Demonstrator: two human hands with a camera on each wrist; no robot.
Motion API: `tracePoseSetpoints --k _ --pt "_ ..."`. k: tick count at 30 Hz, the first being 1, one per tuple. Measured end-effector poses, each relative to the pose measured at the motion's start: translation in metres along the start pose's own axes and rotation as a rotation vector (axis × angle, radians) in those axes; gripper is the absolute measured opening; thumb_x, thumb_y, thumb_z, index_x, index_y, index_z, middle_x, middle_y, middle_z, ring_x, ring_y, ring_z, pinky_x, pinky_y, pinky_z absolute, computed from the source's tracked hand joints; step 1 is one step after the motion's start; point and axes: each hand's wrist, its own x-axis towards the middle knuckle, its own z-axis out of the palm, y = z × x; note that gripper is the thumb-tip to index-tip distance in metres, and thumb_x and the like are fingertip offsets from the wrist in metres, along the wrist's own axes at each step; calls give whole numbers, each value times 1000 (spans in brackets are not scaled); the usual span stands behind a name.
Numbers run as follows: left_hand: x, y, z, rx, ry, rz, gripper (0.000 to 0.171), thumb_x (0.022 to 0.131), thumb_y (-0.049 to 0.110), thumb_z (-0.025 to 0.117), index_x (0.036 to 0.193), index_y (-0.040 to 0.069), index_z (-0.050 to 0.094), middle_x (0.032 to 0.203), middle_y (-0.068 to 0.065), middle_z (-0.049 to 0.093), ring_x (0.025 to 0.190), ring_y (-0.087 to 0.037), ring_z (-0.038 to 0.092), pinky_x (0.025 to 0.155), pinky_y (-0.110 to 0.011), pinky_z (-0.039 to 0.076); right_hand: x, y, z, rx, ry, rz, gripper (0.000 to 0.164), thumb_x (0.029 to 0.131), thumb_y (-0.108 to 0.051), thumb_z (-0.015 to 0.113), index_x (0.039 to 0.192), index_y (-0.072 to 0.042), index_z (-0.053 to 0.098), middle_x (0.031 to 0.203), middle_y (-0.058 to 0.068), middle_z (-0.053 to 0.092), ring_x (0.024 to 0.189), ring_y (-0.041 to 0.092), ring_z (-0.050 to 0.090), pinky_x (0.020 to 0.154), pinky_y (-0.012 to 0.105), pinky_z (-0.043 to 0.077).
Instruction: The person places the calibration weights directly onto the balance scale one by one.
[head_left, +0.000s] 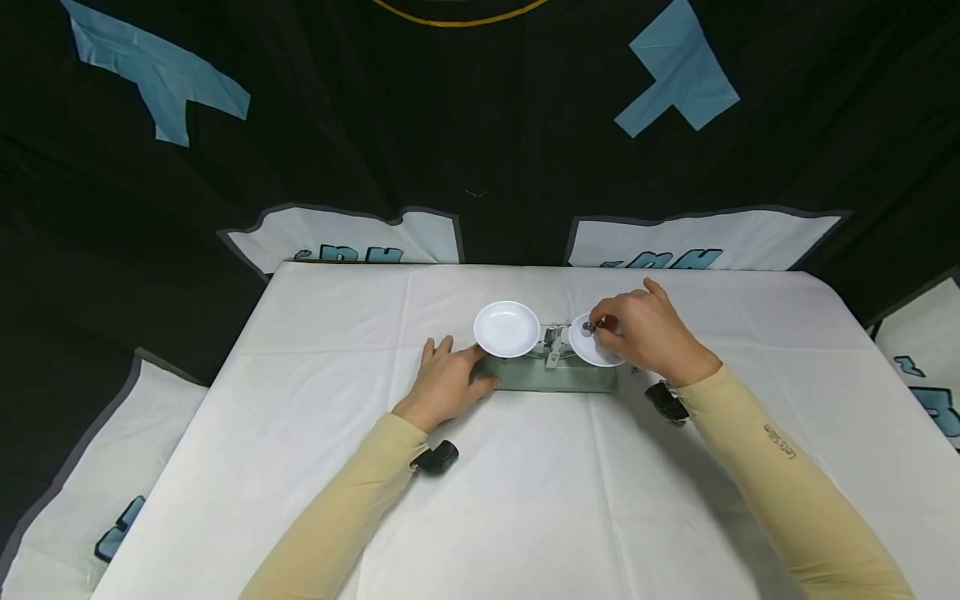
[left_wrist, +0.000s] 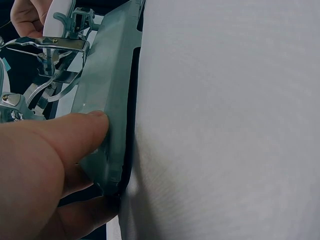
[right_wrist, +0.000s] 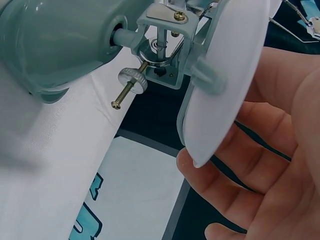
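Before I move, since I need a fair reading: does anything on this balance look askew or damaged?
No visible damage. The right pan appears lower than the left pan, so the balance looks uneven; perhaps only because the right hand holds a small metal piece over it.

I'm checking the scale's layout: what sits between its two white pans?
In the head view, a silvery metal mechanism sits between the left pan and right pan.

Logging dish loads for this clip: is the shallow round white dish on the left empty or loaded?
Empty: in the head view, the shallow round white dish on the left shows a bare inside.
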Motion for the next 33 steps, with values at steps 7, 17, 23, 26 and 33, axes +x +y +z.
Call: tracePoseSetpoints --k 7,17,23,26,33 --pt "1 -1 0 11 8 8 55 90 33 74 138 11 62 136 -15 68 141 -59 39 118 -76 14 1 0 1 -10 9 4 18 84 -3 72 100 -1 78 89 13 79 90 30 72 117 75 18" --pt "0 0 1 0 9 10 54 90 33 73 138 11 63 136 -15 68 142 -60 38 118 -76 14 1 1 2 -15 18 11 18 85 -4 72 101 -2 78 89 13 79 90 30 71 117 76 19" --pt "0 -1 1 -1 13 11 54 90 33 73 138 10 63 135 -15 68 142 -60 38 117 -77 14 0 1 3 -2 33 14 18 85 -4 73 101 -2 78 90 14 79 89 30 72 117 76 18" --pt "1 -1 1 -2 13 11 54 90 33 73 138 11 63 135 -14 68 141 -60 38 118 -76 14 -1 1 3 9 41 10 17 84 -3 74 101 -2 78 90 14 78 89 30 72 117 76 18" --pt "0 -1 1 -2 14 12 53 90 33 73 138 11 63 135 -14 68 141 -59 39 118 -76 14 -2 1 1 25 32 13 18 85 -3 74 103 -1 77 88 14 78 90 31 72 117 76 17"
